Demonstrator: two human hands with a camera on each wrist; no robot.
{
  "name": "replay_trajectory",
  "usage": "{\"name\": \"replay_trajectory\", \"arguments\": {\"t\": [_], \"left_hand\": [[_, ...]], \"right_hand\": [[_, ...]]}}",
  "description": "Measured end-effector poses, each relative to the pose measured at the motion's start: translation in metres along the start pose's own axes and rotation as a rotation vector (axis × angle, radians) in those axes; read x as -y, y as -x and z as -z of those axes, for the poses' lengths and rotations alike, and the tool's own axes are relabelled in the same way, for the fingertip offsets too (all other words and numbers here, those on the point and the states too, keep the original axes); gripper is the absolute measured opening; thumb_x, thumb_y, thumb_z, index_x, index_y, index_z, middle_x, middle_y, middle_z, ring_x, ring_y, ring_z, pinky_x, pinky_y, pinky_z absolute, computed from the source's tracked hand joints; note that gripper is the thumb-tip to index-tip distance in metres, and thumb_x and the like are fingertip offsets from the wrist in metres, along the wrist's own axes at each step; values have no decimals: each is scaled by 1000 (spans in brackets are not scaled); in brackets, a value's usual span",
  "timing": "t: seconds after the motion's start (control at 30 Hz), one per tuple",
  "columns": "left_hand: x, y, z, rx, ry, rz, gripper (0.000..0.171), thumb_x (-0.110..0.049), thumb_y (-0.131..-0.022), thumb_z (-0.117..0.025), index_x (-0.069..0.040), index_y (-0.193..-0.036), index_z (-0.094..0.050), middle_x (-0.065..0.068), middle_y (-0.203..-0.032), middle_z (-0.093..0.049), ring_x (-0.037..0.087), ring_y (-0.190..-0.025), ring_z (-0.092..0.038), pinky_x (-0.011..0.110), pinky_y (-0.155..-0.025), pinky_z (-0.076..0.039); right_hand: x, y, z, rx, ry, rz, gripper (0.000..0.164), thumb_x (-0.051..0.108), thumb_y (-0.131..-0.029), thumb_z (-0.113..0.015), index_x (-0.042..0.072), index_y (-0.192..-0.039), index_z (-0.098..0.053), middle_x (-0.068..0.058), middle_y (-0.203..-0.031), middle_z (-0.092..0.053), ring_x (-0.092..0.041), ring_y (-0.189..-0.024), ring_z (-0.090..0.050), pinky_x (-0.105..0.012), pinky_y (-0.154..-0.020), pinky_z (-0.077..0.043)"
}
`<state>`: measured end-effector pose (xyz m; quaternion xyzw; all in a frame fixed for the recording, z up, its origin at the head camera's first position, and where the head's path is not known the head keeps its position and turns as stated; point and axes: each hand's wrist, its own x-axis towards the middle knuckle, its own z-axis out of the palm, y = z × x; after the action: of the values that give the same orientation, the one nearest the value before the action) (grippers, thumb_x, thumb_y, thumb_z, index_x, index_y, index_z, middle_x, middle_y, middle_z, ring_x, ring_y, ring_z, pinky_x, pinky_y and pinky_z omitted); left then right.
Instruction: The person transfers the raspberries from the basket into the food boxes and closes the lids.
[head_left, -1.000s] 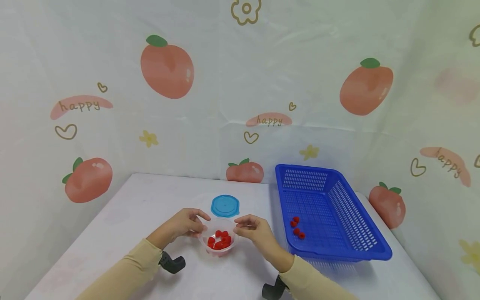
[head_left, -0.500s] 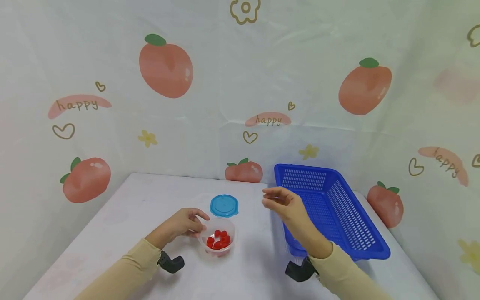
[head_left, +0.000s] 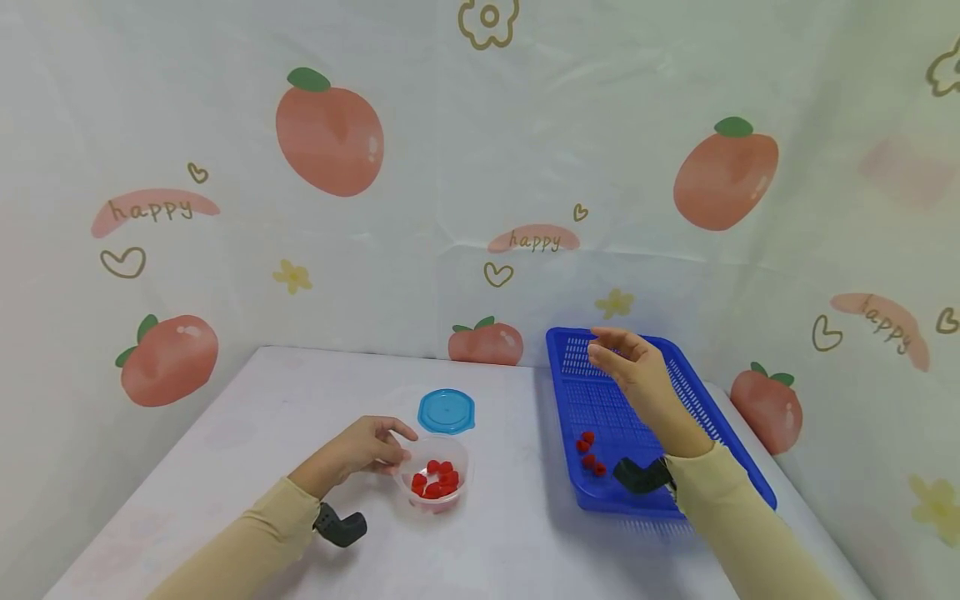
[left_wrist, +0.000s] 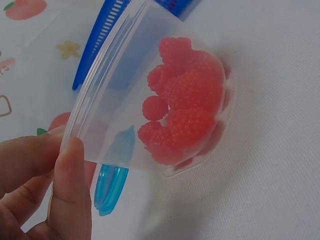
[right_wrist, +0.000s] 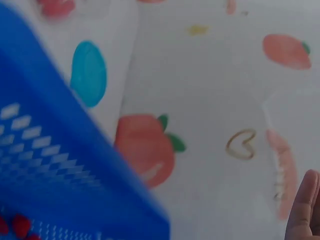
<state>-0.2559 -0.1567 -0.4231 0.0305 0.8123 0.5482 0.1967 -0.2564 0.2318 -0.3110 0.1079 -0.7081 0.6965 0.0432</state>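
A clear plastic bowl (head_left: 457, 454) with several raspberries (head_left: 442, 481) inside stands on the table. My left hand (head_left: 366, 447) pinches its rim between thumb and fingers, as the left wrist view shows with the bowl wall (left_wrist: 125, 100) close up. Above the blue basket (head_left: 573, 492) my right hand (head_left: 637, 367) hovers with loosely bent fingers and nothing visible between them. Several raspberries (head_left: 588, 460) lie in the basket's near left part. At the right wrist view's corner only some fingers (right_wrist: 302, 210) show.
Behind the bowl a blue lid (head_left: 447, 412) lies flat on the white table (head_left: 300, 400). The basket takes up the table's right side, its raised wall (right_wrist: 95, 145) near the right wrist. A printed cloth (head_left: 420, 167) hangs along the back.
My right hand has left the bowl's right side and moved right and up, over the basket. The left hand has kept its hold on the bowl, which stands still.
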Motion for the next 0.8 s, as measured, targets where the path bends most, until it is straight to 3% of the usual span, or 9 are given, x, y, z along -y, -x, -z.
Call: {"name": "replay_trajectory", "arguments": {"t": [0.1, 0.23, 0.37, 0.53, 0.8], "left_hand": [[1, 0, 0, 3, -2, -6, 30, -7, -84, -71, -3, -112, -64, 10, -82, -65, 18, -63, -61, 26, -64, -57], [2, -2, 0, -8, -6, -10, 28, -5, -83, -70, -3, -111, -64, 9, -81, -66, 18, -63, -61, 27, -64, -58], [2, -2, -1, -13, -10, -6, 28, -6, -83, -70, -4, -111, -65, 9, -81, -66, 18, -64, -61, 27, -64, -58], [2, -2, 0, -8, -11, -5, 28, -6, -84, -71, -4, -111, -64, 9, -82, -66, 18, -64, -61, 27, -64, -58], [2, -2, 0, -12, -9, -7, 28, -7, -84, -71, -4, -112, -64, 9, -81, -65, 18, -62, -61, 27, -64, -57]], "right_hand": [[-11, -9, 11, 8, 58, -13, 21, 19, -94, -63, 18, -115, -62, 6, -102, -59, -10, -103, -58, -19, -90, -52], [-31, -19, 27, 30, 183, -54, 38, 22, -95, -62, 3, -128, -55, 5, -104, -58, -9, -103, -59, -19, -89, -52], [-52, -27, 42, 55, 349, -112, 54, 26, -95, -62, -8, -135, -47, -7, -115, -59, -22, -111, -60, -30, -93, -53], [-74, -33, 53, 117, 445, -198, 54, 25, -95, -62, -10, -133, -47, -25, -127, -57, -44, -120, -53, -44, -95, -52], [-91, -33, 55, 254, 555, -315, 45, 18, -94, -63, -10, -127, -52, -24, -119, -63, -41, -113, -59, -50, -93, -52]]}}
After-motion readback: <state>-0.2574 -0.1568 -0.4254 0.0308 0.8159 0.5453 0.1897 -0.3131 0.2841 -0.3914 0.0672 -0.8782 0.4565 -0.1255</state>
